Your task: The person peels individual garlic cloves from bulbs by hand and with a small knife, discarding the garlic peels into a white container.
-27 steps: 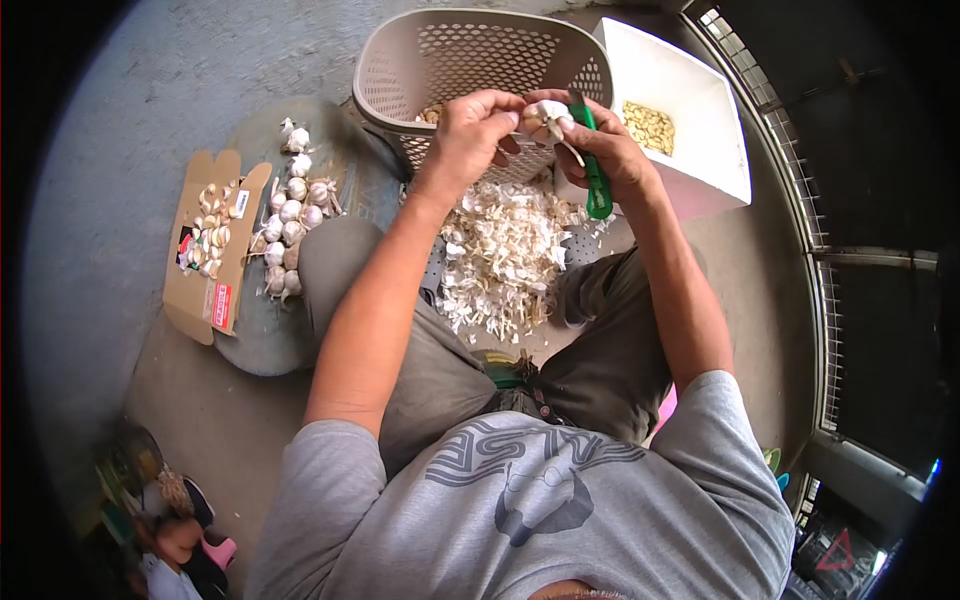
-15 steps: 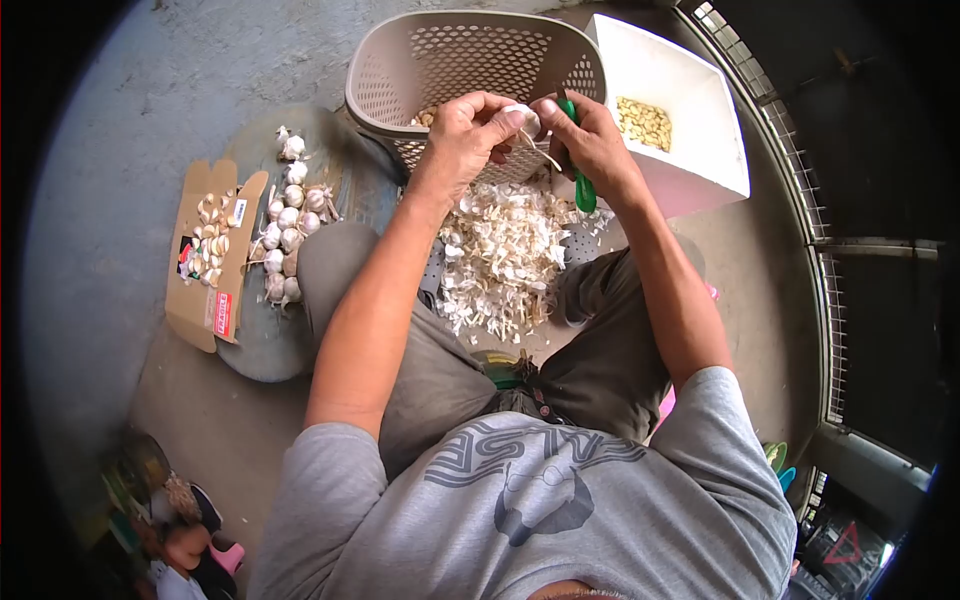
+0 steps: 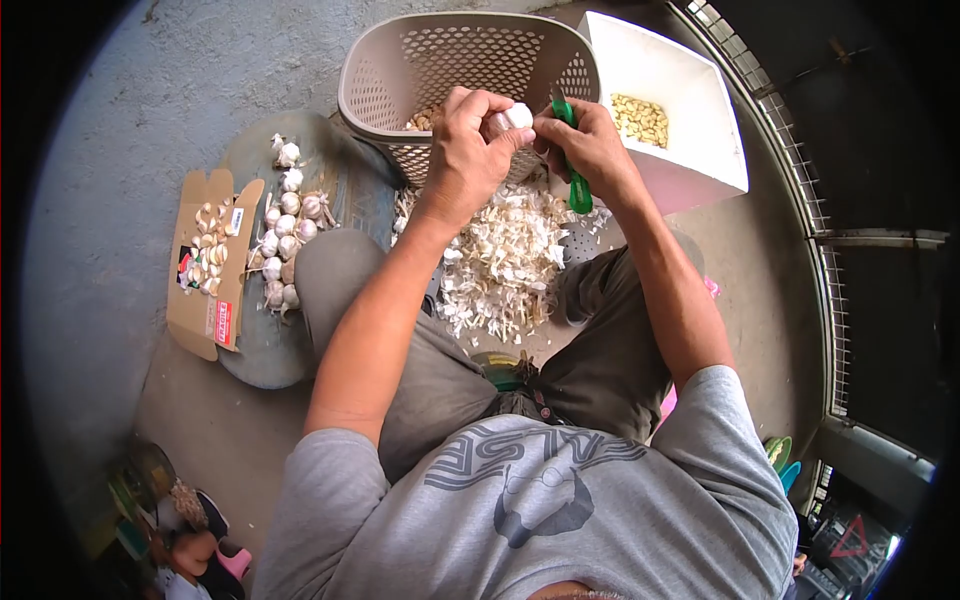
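Note:
My left hand (image 3: pixel 468 145) is closed around a white garlic bulb (image 3: pixel 513 119), held over the near rim of the tall perforated basket (image 3: pixel 398 128). Close beside it, my right hand (image 3: pixel 592 145) grips a green-handled knife (image 3: pixel 580 190), its short blade pointing up and away from me. The right fingertips come up against the bulb's right side; whether they pinch a bit of skin is hidden. A heap of garlic skins (image 3: pixel 505 265) lies on the floor below both hands, between my feet. Some peeled or loose cloves (image 3: pixel 420 121) show at the basket's bottom.
To the right of the basket stands a white foam box (image 3: pixel 690 130) holding peeled cloves (image 3: pixel 640 122). On the left, a round stool-like surface (image 3: pixel 265 365) carries several whole garlic bulbs (image 3: pixel 288 225) and a cardboard box (image 3: pixel 190 320) with loose cloves. Part of another person (image 3: pixel 195 555) shows at lower left.
The bulb has turned in my left hand, and its rounded white side now shows more. The strip hanging below it is out of sight. The knife stays in my right hand.

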Available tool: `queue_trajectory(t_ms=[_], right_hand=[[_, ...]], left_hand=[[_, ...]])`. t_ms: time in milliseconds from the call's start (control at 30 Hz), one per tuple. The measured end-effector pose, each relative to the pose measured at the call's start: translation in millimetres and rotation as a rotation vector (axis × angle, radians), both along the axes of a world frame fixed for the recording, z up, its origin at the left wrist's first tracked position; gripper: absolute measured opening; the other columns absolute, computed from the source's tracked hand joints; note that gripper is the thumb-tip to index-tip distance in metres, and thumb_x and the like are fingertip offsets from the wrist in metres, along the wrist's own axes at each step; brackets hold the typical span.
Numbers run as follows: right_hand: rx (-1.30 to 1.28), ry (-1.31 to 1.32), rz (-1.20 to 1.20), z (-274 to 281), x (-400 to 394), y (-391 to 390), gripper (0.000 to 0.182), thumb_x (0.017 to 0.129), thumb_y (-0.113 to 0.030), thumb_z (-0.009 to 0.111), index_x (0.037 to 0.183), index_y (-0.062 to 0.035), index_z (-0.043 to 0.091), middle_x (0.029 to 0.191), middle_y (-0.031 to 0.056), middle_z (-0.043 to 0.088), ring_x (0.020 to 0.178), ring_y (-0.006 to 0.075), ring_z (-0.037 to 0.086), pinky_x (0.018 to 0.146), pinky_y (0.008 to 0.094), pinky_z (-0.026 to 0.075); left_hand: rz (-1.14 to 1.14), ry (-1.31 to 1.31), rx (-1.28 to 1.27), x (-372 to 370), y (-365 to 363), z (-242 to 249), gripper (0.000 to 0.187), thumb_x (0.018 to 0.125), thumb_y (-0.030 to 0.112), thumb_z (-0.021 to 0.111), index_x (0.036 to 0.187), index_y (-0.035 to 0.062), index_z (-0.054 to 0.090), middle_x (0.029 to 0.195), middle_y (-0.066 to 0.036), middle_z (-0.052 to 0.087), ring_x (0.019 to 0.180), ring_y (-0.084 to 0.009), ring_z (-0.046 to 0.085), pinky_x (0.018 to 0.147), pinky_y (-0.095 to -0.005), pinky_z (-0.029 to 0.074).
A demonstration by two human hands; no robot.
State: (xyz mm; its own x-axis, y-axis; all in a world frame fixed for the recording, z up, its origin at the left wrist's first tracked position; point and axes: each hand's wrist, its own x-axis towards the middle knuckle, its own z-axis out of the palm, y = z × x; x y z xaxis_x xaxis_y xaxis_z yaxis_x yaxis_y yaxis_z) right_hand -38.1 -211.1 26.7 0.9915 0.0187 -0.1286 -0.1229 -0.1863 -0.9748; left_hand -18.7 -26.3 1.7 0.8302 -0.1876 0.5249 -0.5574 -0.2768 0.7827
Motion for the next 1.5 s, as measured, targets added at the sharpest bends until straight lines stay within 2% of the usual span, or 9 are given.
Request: queue_trajectory(t_ms=[100, 400, 500, 800, 933, 1033, 1133, 1267, 1500], right_hand=[[-0.106, -0.065, 0.068, -4, -1, -1, 0.015, 0.094, -0.012, 0.069, 0.092, 0.0019, 0.064, 0.068, 0.0040, 0.062, 0.049, 0.0087, 0.057, 0.042, 0.0263, 0.045], [-0.317, -0.353, 0.063, 5, -3, 0, 0.019, 0.098, -0.014, 0.066, 0.108, 0.0023, 0.068, 0.084, 0.0108, 0.071, 0.081, 0.0157, 0.066, 0.073, 0.0327, 0.053], [-0.378, -0.340, 0.105, 6, -5, 2, 0.017, 0.099, -0.013, 0.065, 0.104, 0.0027, 0.067, 0.079, 0.0105, 0.068, 0.073, 0.0133, 0.062, 0.067, 0.0336, 0.051], [-0.504, -0.265, 0.086, -8, 5, -4, 0.024, 0.098, -0.019, 0.066, 0.093, 0.0042, 0.062, 0.064, 0.0116, 0.056, 0.059, 0.0141, 0.051, 0.055, 0.0364, 0.044], [-0.345, -0.258, 0.037, -9, 8, -8, 0.031, 0.101, -0.026, 0.066, 0.090, 0.0024, 0.063, 0.061, 0.0080, 0.055, 0.054, 0.0125, 0.051, 0.048, 0.0321, 0.043], [-0.110, -0.124, 0.088, 9, -6, 1, 0.037, 0.101, -0.035, 0.067, 0.089, -0.0002, 0.064, 0.063, 0.0004, 0.054, 0.050, 0.0079, 0.051, 0.041, 0.0244, 0.038], [-0.029, -0.082, 0.133, 2, -7, 8, 0.035, 0.101, -0.032, 0.068, 0.089, 0.0003, 0.063, 0.062, -0.0019, 0.052, 0.048, 0.0060, 0.047, 0.041, 0.0239, 0.036], [-0.078, -0.082, 0.120, 1, -4, 9, 0.026, 0.100, -0.022, 0.068, 0.088, -0.0008, 0.063, 0.062, -0.0014, 0.053, 0.047, 0.0047, 0.045, 0.041, 0.0243, 0.034], [0.173, -0.056, 0.111, -3, -3, 3, 0.019, 0.101, -0.019, 0.065, 0.098, -0.0002, 0.066, 0.067, 0.0013, 0.061, 0.047, 0.0061, 0.048, 0.041, 0.0233, 0.037]], left_hand=[[0.013, 0.056, -0.015, -6, -3, 6, 0.036, 0.080, 0.014, 0.086, 0.110, 0.0004, 0.070, 0.099, -0.007, 0.058, 0.082, -0.0155, 0.059, 0.074, -0.0304, 0.053], [-0.119, 0.228, -0.019, 6, 1, -10, 0.036, 0.083, 0.011, 0.082, 0.115, 0.0009, 0.069, 0.094, -0.004, 0.066, 0.082, -0.0121, 0.061, 0.075, -0.0276, 0.053], [-0.170, 0.304, -0.007, 3, 1, -5, 0.032, 0.085, 0.011, 0.081, 0.113, -0.0001, 0.069, 0.090, -0.003, 0.069, 0.081, -0.0097, 0.062, 0.073, -0.0261, 0.053], [-0.329, 0.491, -0.253, 4, -2, -13, 0.041, 0.086, -0.004, 0.076, 0.124, -0.0041, 0.060, 0.104, -0.008, 0.069, 0.089, -0.0110, 0.068, 0.080, -0.0233, 0.058], [-0.442, 0.934, -0.683, 19, 10, -11, 0.034, 0.094, 0.006, 0.072, 0.123, -0.0039, 0.057, 0.108, -0.013, 0.070, 0.091, -0.0191, 0.071, 0.083, -0.0353, 0.063], [-0.418, 0.854, -0.779, 21, 10, -16, 0.031, 0.096, 0.011, 0.071, 0.120, -0.0019, 0.057, 0.107, -0.014, 0.070, 0.092, -0.0215, 0.072, 0.087, -0.0399, 0.063], [-0.404, 0.798, -0.791, 19, 6, -17, 0.028, 0.096, 0.010, 0.071, 0.118, -0.0011, 0.057, 0.105, -0.013, 0.071, 0.091, -0.0204, 0.071, 0.088, -0.0393, 0.062], [-0.390, 0.822, -0.747, 18, 5, -18, 0.026, 0.097, 0.012, 0.071, 0.116, -0.0003, 0.059, 0.105, -0.011, 0.071, 0.090, -0.0189, 0.071, 0.088, -0.0379, 0.061], [-0.527, 0.886, -0.708, 17, 9, -9, 0.034, 0.099, 0.021, 0.069, 0.123, -0.0022, 0.060, 0.106, -0.010, 0.071, 0.094, -0.0174, 0.070, 0.085, -0.0365, 0.061]])
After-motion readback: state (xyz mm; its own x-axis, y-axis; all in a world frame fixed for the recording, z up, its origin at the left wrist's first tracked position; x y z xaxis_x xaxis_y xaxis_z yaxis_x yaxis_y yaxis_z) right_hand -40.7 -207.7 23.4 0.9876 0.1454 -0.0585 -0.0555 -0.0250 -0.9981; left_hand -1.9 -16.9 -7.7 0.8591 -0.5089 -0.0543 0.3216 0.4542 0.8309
